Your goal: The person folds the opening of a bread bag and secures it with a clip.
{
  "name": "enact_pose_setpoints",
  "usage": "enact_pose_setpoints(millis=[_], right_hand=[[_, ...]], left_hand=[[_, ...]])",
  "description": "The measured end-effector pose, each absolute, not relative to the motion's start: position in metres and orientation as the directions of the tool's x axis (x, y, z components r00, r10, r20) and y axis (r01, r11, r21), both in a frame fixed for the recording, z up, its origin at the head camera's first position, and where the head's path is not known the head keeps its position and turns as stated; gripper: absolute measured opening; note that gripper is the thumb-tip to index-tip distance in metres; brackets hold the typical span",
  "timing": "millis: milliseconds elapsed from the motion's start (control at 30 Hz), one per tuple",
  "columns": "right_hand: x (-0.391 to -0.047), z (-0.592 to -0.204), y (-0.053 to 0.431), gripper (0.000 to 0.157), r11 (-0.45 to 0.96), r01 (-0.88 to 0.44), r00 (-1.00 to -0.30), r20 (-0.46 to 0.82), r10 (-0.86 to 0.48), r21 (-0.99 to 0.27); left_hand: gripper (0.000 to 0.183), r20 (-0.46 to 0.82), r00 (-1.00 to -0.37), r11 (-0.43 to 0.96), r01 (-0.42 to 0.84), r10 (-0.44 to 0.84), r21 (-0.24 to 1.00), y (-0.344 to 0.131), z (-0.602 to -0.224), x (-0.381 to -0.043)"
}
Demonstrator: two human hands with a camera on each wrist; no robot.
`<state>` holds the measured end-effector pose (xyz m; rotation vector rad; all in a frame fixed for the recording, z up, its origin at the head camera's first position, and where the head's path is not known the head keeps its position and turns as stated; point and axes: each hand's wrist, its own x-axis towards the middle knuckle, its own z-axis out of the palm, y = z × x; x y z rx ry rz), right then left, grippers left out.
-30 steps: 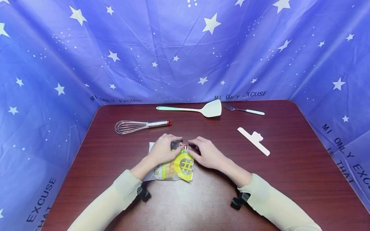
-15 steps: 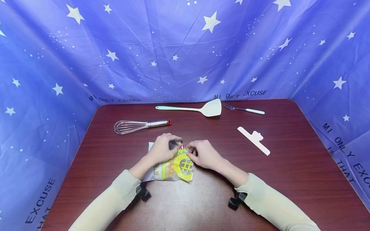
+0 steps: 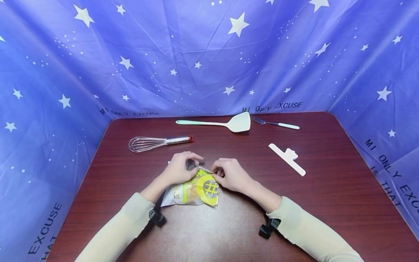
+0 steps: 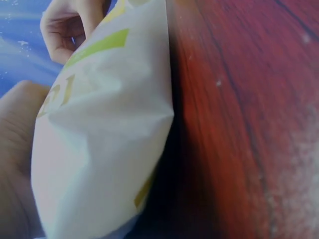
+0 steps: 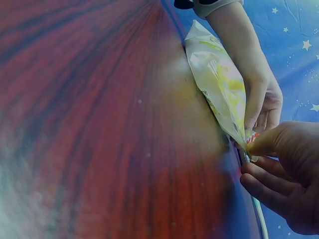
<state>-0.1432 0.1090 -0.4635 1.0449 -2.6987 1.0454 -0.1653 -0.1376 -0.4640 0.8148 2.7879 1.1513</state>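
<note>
A plastic snack bag, part see-through with a yellow-green print and pale pieces inside, lies on the table near its middle. My left hand holds its far edge, thumb on the front and fingers curled behind. At the far right corner of the bag, my right hand pinches the edge between thumb and fingers. That far edge is creased and folded over between the two hands. In the right wrist view, a red-and-white bit of the bag shows beside the right thumb. The bag's white end fills much of the left wrist view.
Behind the hands lies a wire whisk with a red-tipped handle. A pale green spatula and a small fork lie along the table's far edge. A white bag clip is at the right. Starry blue curtains surround the table.
My right hand has come in to the bag's corner and pinched it. The far edge has folded over, hiding the red lettering. My left hand has shifted slightly left.
</note>
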Motion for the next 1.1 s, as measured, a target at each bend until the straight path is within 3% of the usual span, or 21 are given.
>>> enact_pose_setpoints(millis=[333, 767, 933, 1100], right_hand=[[-0.1432, -0.4622, 0.1095, 0.007, 0.524, -0.638, -0.746, 0.283, -0.603, -0.564], [-0.1429, -0.4644, 0.1106, 0.004, 0.485, -0.669, -0.715, 0.311, -0.626, -0.564], [-0.1443, -0.4641, 0.108, 0.004, 0.477, -0.64, -0.738, 0.31, -0.599, -0.602], [-0.1481, -0.4641, 0.1022, 0.007, 0.556, -0.59, -0.788, 0.266, -0.556, -0.586]], left_hand=[[0.016, 0.174, -0.871, 0.604, 0.451, 0.46, 0.657, -0.1379, -0.4661, -0.1647], [0.017, 0.196, -0.878, 0.651, 0.459, 0.437, 0.605, -0.1356, -0.4714, -0.1644], [0.022, 0.202, -0.872, 0.666, 0.475, 0.447, 0.575, -0.1353, -0.471, -0.164], [0.017, 0.189, -0.87, 0.682, 0.478, 0.456, 0.553, -0.1342, -0.4702, -0.1641]])
